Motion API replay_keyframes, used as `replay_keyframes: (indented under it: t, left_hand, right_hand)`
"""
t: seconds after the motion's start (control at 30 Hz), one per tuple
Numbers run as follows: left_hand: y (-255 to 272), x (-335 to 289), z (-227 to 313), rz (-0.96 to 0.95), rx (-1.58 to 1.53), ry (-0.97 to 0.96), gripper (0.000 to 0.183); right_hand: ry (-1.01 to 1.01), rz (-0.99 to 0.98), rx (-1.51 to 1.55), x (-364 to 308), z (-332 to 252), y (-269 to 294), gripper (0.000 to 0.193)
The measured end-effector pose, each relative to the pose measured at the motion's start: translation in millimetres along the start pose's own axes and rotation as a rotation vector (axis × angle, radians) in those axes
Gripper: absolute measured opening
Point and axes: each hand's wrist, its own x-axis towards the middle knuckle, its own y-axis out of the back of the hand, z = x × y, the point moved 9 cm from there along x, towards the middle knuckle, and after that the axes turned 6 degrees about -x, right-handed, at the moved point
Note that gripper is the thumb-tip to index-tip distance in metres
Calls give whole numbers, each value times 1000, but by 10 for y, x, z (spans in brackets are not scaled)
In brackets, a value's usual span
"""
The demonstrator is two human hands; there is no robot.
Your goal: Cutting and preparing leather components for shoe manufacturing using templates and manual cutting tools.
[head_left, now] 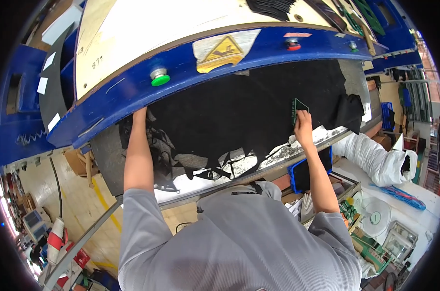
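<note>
Black sheet material [229, 106] lies over the bed of a blue press, with cut scraps and thin strips [157, 145] along its left and near edges. On the right part of the sheet, my right hand [303, 122] grips a small green-edged cutting die [300, 105] that rests on the black material. My left arm reaches in at the left, and my left hand [140, 114] goes under the blue beam [181, 72]. Its fingers are hidden there, so what it touches does not show.
On the beam sit a green push button [159, 77], a red button [293, 45] and a yellow warning label [224, 51]. Black pieces [273, 7] lie stacked above. A blue crate [297, 177] stands below the bed's near edge; a white-wrapped roll [375, 157] lies at the right.
</note>
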Motion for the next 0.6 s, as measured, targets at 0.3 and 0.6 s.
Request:
replay_keyframes:
  t: [0.3,0.6]
  left_hand:
    - [523,-179,58,71,129,-6,40]
    - [788,-2117,1533,-472,150,-98,53]
  right_hand:
    - [126,40,88,-38,-921,-15,34]
    - [404,-163,257,-359,-2833,-839,38]
